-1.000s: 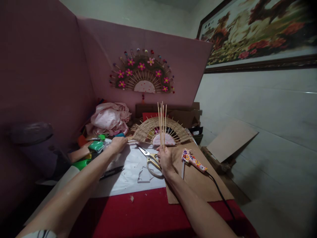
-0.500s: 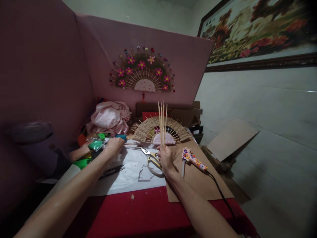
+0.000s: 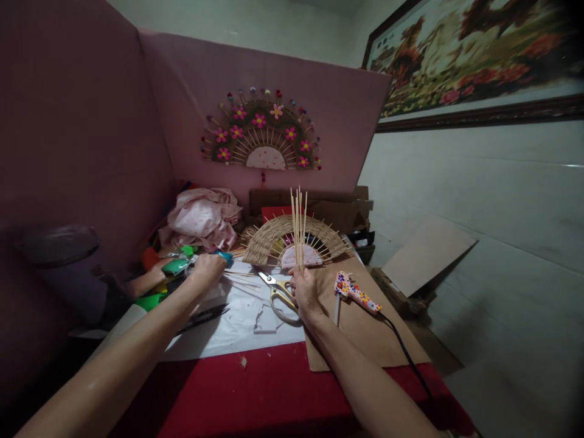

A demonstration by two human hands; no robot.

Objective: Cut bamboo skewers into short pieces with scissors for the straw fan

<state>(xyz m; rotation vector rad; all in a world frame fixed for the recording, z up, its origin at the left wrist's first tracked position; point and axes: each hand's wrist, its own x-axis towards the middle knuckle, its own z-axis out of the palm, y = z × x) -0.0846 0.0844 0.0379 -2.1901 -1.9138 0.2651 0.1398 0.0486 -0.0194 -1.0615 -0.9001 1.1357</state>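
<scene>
My right hand [image 3: 305, 293] is closed round the lower ends of several thin wooden sticks [image 3: 298, 234] that stand upright. My left hand [image 3: 207, 271] is closed at the left of the white sheet [image 3: 205, 340], with a few thin sticks [image 3: 240, 280] reaching out from it to the right. Scissors [image 3: 281, 299] with gold handles lie between my hands, beside the right one. Behind the upright sticks is a woven straw fan [image 3: 269, 237] with a pink half-round centre. A flowered glue gun [image 3: 356, 293] rests to the right of my right hand.
Brown cardboard [image 3: 365, 340] lies under the glue gun on the red cloth [image 3: 255, 395]. Black pliers [image 3: 205, 316] lie near my left forearm. Green packets [image 3: 176, 266] and crumpled pink fabric [image 3: 203, 216] are at the left. A flowered fan [image 3: 267, 134] hangs on the pink board behind.
My left hand has shifted slightly left, and the thin sticks by it have swung and spread over the white sheet. My right hand keeps its hold on the upright sticks.
</scene>
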